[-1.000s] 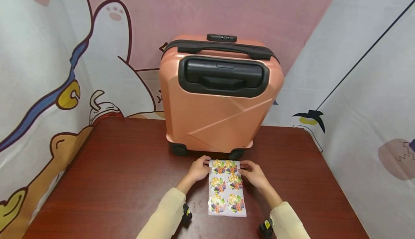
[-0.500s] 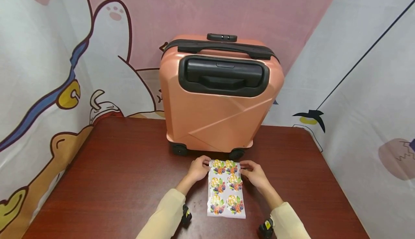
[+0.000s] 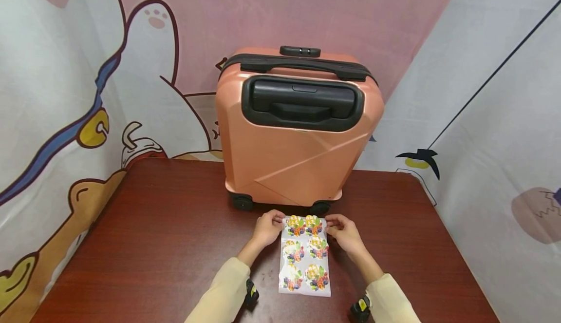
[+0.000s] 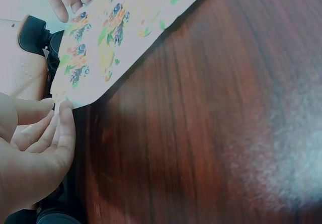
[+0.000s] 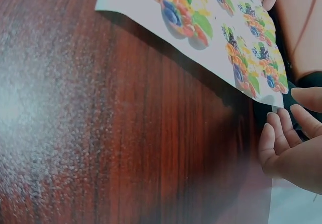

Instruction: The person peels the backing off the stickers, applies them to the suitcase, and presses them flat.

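A white sheet of fruit stickers (image 3: 303,284) spans the space between my hands, in front of the suitcase. Colourful fruit clusters are printed on it in two columns. My left hand (image 3: 267,229) pinches its far left corner between thumb and fingers, plain in the left wrist view, where the sheet (image 4: 95,90) slants up from the fingertips. At the far right corner, my right hand (image 3: 346,233) pinches the edge. In the right wrist view the sheet (image 5: 201,58) casts a shadow on the table, with its near edge curling up.
An orange suitcase (image 3: 289,162) with a black handle and wheels stands upright just behind the sheet. Both rest on a reddish-brown wooden table (image 3: 166,245). Cartoon-printed cloth (image 3: 333,16) hangs around the back and sides.
The near end of the sheet has shifted slightly toward me and to the left. My right hand has moved up a little; both hands keep their grip on the corners.
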Tool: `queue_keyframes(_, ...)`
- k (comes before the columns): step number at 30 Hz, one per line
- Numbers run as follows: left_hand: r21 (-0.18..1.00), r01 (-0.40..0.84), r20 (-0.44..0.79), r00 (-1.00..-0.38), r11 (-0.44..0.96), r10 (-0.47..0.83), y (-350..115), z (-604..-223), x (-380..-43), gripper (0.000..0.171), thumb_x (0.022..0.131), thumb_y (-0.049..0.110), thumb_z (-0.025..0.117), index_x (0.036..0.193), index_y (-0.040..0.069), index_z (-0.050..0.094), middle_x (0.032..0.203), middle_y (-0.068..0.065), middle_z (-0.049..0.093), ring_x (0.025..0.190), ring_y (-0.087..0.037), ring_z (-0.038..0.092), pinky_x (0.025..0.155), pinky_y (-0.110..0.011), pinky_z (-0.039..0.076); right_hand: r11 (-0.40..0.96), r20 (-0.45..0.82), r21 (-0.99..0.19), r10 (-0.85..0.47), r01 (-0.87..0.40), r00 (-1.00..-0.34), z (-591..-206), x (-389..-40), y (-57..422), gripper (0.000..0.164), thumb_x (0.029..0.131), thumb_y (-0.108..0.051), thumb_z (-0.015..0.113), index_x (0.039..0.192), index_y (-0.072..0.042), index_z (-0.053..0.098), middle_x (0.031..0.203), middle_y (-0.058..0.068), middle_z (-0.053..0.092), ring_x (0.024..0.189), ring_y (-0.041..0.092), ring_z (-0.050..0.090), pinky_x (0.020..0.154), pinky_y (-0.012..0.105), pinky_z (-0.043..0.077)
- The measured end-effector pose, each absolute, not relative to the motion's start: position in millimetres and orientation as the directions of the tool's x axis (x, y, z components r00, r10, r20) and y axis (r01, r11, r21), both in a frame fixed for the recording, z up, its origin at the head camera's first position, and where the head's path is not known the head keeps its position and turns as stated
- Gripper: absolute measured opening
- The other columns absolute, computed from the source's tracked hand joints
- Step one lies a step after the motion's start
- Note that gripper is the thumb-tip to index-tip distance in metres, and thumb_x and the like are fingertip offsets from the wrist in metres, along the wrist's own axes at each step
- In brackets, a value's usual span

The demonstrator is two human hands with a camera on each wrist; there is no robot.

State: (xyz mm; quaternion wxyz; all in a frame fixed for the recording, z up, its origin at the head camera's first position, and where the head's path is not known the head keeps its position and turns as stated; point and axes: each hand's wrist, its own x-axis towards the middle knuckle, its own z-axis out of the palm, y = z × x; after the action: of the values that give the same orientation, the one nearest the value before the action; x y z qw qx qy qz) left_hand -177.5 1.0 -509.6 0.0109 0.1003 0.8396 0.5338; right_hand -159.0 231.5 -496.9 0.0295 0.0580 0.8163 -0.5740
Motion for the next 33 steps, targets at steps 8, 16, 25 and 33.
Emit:
queue_keyframes(8,0.909,0.144,0.095,-0.985,0.391,0.143,0.1,-506.9,-175.8,0.014,0.078,-0.001,0.069,0.092,-0.002,0.064,0.080,-0.009,0.066,0.072,-0.020,0.062,0.063,-0.027,0.049,0.311,-0.112,-0.942,0.053,0.124,-0.992,-496.3,-161.9,234.1,0.024,0.081,0.011,0.060,0.105,0.012,0.057,0.085,0.015,0.058,0.067,0.017,0.053,0.056,0.030,0.047)
queue_keyframes(16,0.922,0.150,0.121,-0.987,0.358,0.102,0.5,-501.3,-174.0,0.015,0.075,-0.001,0.073,0.088,-0.001,0.065,0.075,-0.007,0.065,0.068,-0.017,0.062,0.060,-0.024,0.050,0.303,-0.077,-0.948,0.071,0.095,-0.994,-488.5,-160.6,230.2,0.020,0.081,0.010,0.059,0.101,0.012,0.059,0.082,0.015,0.058,0.065,0.011,0.052,0.059,0.027,0.048)
queue_keyframes(25,0.932,0.144,0.123,-0.989,0.332,0.085,1.6,-495.3,-170.9,0.011,0.076,0.000,0.072,0.084,-0.001,0.065,0.073,-0.006,0.065,0.066,-0.014,0.060,0.058,-0.023,0.048,0.323,-0.060,-0.943,0.075,0.081,-0.995,-485.5,-156.7,231.0,0.017,0.081,0.009,0.060,0.098,0.010,0.061,0.080,0.011,0.058,0.066,0.014,0.053,0.060,0.030,0.049)
queue_keyframes(33,0.935,0.138,0.118,-0.990,0.326,0.081,1.8,-495.6,-168.8,0.010,0.076,0.000,0.072,0.083,-0.001,0.065,0.072,-0.006,0.064,0.064,-0.013,0.059,0.058,-0.023,0.047,0.356,-0.016,-0.933,0.099,0.050,-0.995,-476.4,-157.2,230.5,0.018,0.083,0.007,0.061,0.100,0.011,0.060,0.080,0.011,0.060,0.065,0.009,0.053,0.059,0.028,0.049)
